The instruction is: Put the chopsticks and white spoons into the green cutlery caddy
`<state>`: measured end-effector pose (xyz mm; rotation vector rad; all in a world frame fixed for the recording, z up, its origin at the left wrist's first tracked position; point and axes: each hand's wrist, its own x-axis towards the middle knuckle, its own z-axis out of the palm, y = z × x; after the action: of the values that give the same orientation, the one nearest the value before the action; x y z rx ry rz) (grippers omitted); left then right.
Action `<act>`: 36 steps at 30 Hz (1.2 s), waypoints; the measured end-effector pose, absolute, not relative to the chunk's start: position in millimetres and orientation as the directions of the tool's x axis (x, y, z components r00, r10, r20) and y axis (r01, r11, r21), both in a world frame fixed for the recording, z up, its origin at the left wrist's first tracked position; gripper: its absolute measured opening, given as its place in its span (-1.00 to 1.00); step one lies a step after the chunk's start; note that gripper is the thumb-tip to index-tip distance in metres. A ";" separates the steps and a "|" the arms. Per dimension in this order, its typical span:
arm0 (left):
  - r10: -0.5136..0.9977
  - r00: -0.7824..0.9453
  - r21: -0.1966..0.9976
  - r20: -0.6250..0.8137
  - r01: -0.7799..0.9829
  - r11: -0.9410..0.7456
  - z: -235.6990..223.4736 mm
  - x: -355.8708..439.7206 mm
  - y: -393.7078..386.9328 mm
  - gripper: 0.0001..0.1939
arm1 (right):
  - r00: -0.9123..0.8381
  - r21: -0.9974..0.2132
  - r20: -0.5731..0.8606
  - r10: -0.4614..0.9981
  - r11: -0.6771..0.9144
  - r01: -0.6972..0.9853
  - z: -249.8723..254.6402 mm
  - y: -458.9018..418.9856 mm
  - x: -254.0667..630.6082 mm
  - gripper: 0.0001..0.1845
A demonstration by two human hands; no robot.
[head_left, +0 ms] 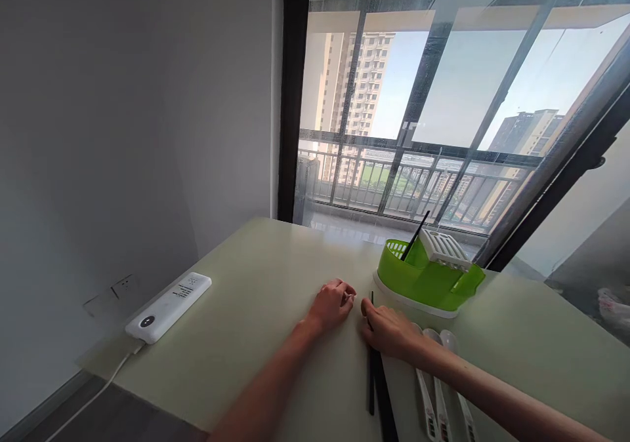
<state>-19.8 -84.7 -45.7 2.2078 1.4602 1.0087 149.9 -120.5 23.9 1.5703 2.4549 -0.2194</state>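
My left hand [335, 305] rests on the table with its fingers curled together; whatever may be inside them is hidden. Just right of it, my right hand [391, 332] is closed with thumb and fingers on a slim black chopstick [371, 383], whose tip pokes out above the fingers. More black sticks [384, 402] lie alongside, running under that hand toward the front edge. Several white spoons [449, 342] lie side by side, partly covered by my right forearm. Behind them stands a green cutlery holder [418, 284] with a black chopstick [416, 235] leaning in it.
A pale table [256, 284] carries everything. The holder has a white slotted part [445, 248] on top. At the left edge lies a white power bank-like device [170, 307] with a white cable [98, 393]. A glass sliding door [394, 101] stands behind the table.
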 end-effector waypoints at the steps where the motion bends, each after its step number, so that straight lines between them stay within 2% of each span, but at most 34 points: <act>1: 0.893 0.235 0.595 0.384 0.677 -0.434 -45.4 -19.6 -84.7 -0.82 | -0.404 -0.009 -0.262 0.876 0.417 0.909 23.1 -120.3 149.8 -0.63; 15: 0.900 0.236 0.603 0.367 0.676 -0.423 -43.0 -19.4 -85.8 -0.82 | -0.385 0.061 -0.239 0.892 0.409 0.910 21.4 -116.6 150.8 -0.51; 20: 0.904 0.233 0.617 0.359 0.668 -0.417 -42.1 -18.3 -86.7 -0.82 | -0.389 0.046 -0.202 0.899 0.406 0.913 26.2 -112.7 155.2 -0.59; 25: 0.918 0.215 0.656 0.332 0.646 -0.389 -39.4 -17.6 -87.9 -0.79 | -0.399 -0.053 -0.148 0.905 0.395 0.917 42.0 -105.9 161.5 -0.66; 33: 0.948 0.176 0.770 0.264 0.553 -0.317 -32.8 -16.8 -87.2 -0.69 | -0.412 -0.323 -0.056 0.909 0.374 0.869 76.5 -93.0 171.7 -0.70; 36: 0.953 0.180 0.798 0.244 0.521 -0.303 -29.9 -17.0 -88.6 -0.65 | -0.411 -0.422 0.036 0.911 0.387 0.820 84.3 -87.5 174.0 -0.72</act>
<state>-17.0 -88.6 -29.9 1.9060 1.3818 1.0111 174.0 -87.5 84.3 1.8087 2.8256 -0.5905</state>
